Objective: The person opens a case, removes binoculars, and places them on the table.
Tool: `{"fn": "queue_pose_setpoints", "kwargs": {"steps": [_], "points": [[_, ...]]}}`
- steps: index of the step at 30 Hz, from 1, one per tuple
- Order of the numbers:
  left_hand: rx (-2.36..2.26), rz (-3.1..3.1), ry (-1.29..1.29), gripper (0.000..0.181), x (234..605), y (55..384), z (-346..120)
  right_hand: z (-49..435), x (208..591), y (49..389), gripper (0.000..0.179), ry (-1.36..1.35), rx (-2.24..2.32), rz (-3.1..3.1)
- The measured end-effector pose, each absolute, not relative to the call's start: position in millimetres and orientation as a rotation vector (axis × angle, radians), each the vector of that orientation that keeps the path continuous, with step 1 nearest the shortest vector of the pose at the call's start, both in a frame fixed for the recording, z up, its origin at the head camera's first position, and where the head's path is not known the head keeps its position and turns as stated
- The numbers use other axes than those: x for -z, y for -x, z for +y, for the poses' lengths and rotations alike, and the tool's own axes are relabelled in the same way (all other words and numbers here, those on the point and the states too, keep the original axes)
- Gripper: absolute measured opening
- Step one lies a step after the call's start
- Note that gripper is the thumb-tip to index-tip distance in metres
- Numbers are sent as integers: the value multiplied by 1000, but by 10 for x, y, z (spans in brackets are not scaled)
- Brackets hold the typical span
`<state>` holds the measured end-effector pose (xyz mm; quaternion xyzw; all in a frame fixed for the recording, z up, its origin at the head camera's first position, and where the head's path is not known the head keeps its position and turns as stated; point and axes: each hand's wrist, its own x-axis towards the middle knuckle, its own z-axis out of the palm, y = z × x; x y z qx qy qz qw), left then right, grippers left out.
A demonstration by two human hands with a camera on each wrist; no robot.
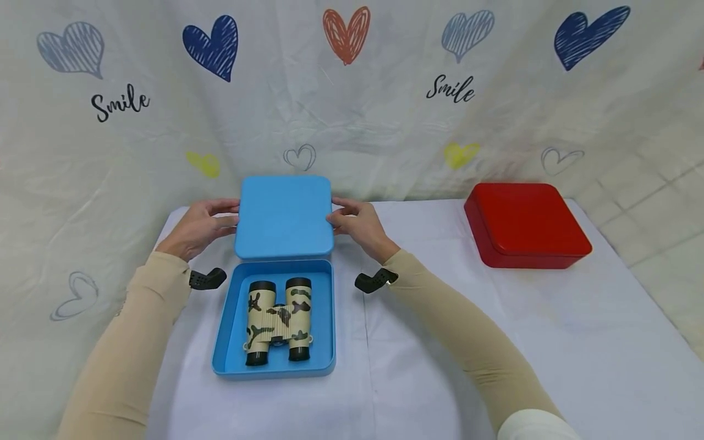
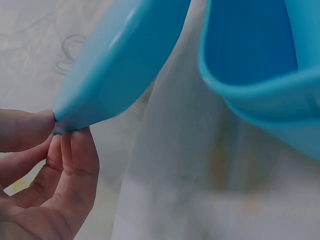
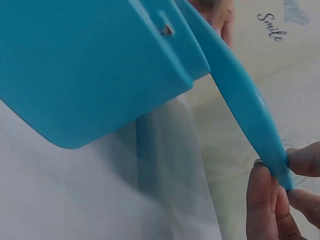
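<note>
A light blue lid [image 1: 284,217] is held tilted at the far side of a blue box [image 1: 329,330]. In the head view my left hand [image 1: 197,227] pinches the lid's left edge, and my right hand [image 1: 360,227] pinches its right edge. Both wrist views show thumb and fingers on the lid's thin rim, with my left hand [image 2: 55,175] at one end and my right hand [image 3: 280,195] at the other. Inside the box lies a pair of camouflage binoculars [image 1: 283,315], its black-tipped barrels pointing away from and toward me.
To the right, a closed red box [image 1: 533,223] stands near the back edge of the white-covered table [image 1: 412,366]. Behind the table hangs a pale cloth [image 1: 352,110] printed with hearts and "Smile". A tiled floor [image 1: 660,208] shows past the right edge.
</note>
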<state>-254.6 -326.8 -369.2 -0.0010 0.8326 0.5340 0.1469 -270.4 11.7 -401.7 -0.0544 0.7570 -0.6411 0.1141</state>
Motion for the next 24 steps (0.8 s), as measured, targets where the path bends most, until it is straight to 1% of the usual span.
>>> {"fn": "queue_pose_setpoints", "kwargs": {"steps": [7, 24], "points": [[-1509, 2401, -7, 62, 3792, 2566, -3304, 111, 4081, 2716, 57, 177, 1858, 2230], [-1469, 2379, 32, 59, 4001, 2588, -3294, 152, 4255, 2711, 59, 121, 1762, 2269]]}}
